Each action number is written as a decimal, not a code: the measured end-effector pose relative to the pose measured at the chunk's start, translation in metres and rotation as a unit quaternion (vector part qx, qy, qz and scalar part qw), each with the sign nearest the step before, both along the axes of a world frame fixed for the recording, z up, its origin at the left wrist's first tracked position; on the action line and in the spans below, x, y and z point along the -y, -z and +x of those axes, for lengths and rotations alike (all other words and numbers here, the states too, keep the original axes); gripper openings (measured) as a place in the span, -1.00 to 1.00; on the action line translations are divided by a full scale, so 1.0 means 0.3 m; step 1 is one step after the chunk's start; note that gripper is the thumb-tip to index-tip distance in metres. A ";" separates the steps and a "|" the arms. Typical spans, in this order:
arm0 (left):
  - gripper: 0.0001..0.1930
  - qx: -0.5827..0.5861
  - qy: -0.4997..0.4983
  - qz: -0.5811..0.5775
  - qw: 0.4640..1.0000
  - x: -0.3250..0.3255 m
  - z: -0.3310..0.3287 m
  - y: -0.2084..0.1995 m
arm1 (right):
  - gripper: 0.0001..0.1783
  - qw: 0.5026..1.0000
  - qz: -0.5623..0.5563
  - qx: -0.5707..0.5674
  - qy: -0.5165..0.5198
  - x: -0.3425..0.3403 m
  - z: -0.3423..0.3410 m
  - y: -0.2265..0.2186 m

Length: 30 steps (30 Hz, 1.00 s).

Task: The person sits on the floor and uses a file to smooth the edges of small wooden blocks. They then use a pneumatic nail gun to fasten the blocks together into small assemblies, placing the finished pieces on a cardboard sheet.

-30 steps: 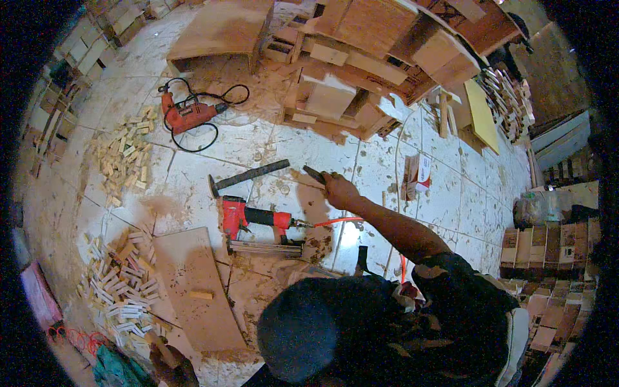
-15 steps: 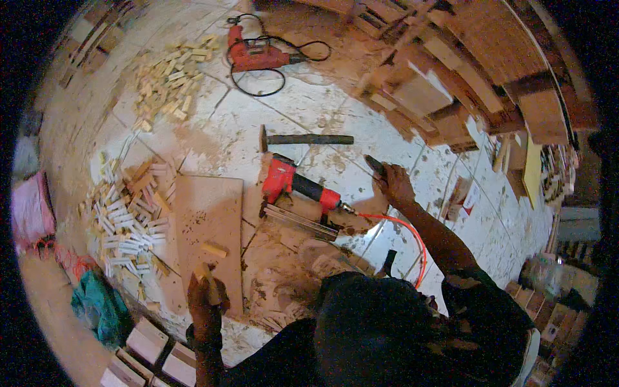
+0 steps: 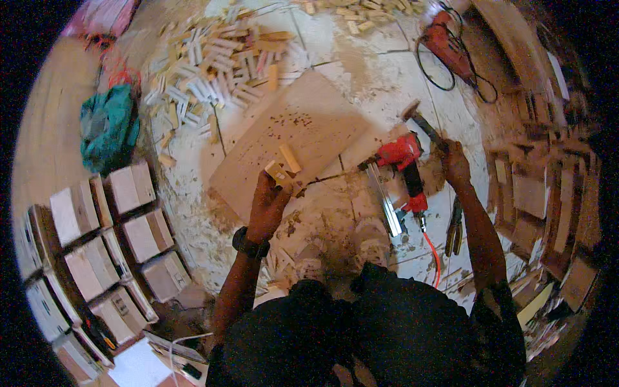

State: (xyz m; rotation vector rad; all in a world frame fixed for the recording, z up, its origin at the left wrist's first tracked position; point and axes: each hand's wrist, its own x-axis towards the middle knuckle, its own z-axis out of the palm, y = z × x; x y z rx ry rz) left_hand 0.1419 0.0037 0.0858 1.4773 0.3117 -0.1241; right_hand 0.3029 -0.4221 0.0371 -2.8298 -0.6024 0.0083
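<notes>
My left hand [image 3: 269, 203], with a dark wristwatch, pinches a small pale wooden block [image 3: 278, 173] above the near part of a flat brown board [image 3: 316, 122]. A second small wooden strip [image 3: 290, 158] is just beyond it, apparently lying on the board. In my right hand [image 3: 456, 166] is a hammer [image 3: 427, 128], gripped by its dark handle, the head pointing away to the upper left. Beside that hand a red and black nail gun [image 3: 407, 164] rests on the floor, its silver magazine [image 3: 390, 206] toward me. Dark pincers or pliers [image 3: 455, 226] lie below my right forearm.
An orange air hose [image 3: 434, 258] runs from the nail gun. Heaped wooden pieces [image 3: 222, 71] lie beyond the board. A corded red power tool [image 3: 445, 42] is at far right. Wooden boxes [image 3: 90, 267] and a green bag [image 3: 109, 129] stand left; stacked wood [image 3: 529, 187] lines the right.
The view has swung round. My right hand, earlier closed around a dark tool, now holds the hammer that lay on the floor. My left hand still holds a wooden block at the board.
</notes>
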 end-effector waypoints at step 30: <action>-0.59 -0.043 0.117 0.522 0.844 -0.287 -0.077 0.294 | -0.48 0.901 0.146 -0.362 -0.189 -0.779 -0.496 -0.062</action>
